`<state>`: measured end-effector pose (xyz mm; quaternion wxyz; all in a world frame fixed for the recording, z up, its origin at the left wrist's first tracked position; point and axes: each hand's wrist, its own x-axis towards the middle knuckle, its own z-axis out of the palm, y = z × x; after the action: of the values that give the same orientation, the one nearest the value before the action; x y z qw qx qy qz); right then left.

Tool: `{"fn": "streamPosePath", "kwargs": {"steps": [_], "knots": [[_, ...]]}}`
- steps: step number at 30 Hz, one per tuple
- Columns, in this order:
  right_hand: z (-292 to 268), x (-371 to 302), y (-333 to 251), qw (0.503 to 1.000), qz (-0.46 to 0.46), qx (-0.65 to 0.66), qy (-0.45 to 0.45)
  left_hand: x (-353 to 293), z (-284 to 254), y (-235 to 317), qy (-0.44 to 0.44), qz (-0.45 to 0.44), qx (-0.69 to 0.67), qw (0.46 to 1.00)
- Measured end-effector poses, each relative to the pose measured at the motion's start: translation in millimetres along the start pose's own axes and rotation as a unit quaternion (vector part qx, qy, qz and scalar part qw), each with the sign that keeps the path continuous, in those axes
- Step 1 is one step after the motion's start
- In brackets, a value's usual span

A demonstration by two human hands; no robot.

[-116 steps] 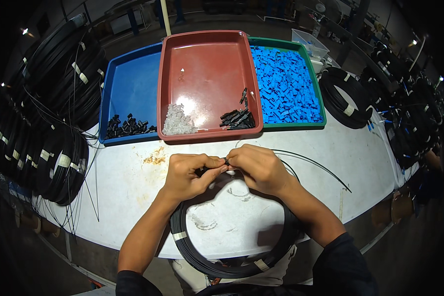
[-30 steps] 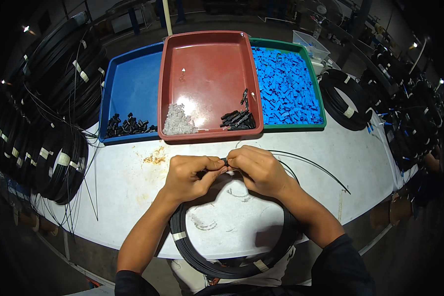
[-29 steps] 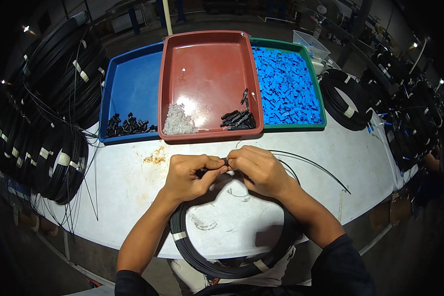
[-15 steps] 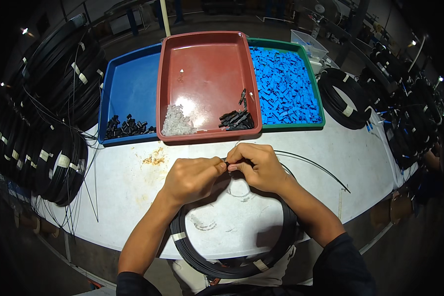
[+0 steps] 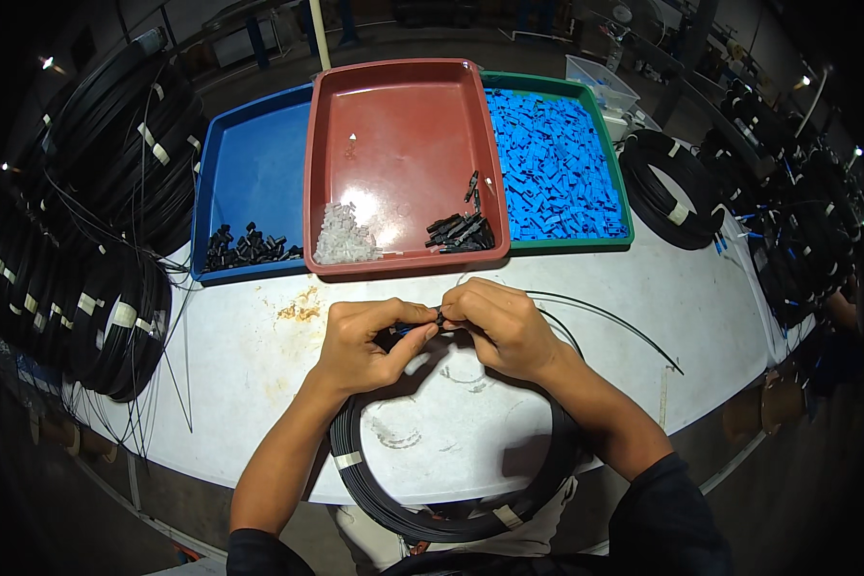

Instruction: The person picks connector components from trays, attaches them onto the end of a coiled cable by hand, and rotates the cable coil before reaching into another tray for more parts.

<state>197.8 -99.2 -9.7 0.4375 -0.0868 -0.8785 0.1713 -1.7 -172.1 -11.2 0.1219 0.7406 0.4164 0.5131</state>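
Observation:
Between my fingertips, above the far side of a coil, is a small black connector part (image 5: 441,318), mostly covered by my fingers. My left hand (image 5: 367,344) pinches it from the left with thumb and forefinger, and a bit of blue shows under that hand's fingers. From the right, my right hand (image 5: 505,324) is closed on the same part. The coil of black cable (image 5: 351,477), bound with pale tape, lies at the table's near edge beneath my forearms. A loose black cable (image 5: 634,331) arcs out to the right past my right hand.
A red tray (image 5: 403,271) with clear and black small parts overlaps a blue tray (image 5: 202,206) with black parts and a green tray (image 5: 626,216) full of blue clips. Coiled cables (image 5: 125,331) crowd the left; another coil (image 5: 643,206) lies right, all around the white table (image 5: 250,403).
My left thumb has dropped away from the forefinger side, uncovering the black part and some blue. Both hands stay nearly in place; the loose cable has shifted slightly.

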Motion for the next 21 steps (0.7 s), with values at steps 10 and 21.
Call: {"fn": "streamPosePath", "kwargs": {"steps": [10,21], "knots": [[2,2,-3,0.998,-0.041,-0.033,0.040,0,-5,2,-0.032,-0.080,-0.042,0.995],[-2,1,-5,0.982,0.130,0.138,-0.009,2,0,-1,-0.019,0.249,0.203,0.947]]}}
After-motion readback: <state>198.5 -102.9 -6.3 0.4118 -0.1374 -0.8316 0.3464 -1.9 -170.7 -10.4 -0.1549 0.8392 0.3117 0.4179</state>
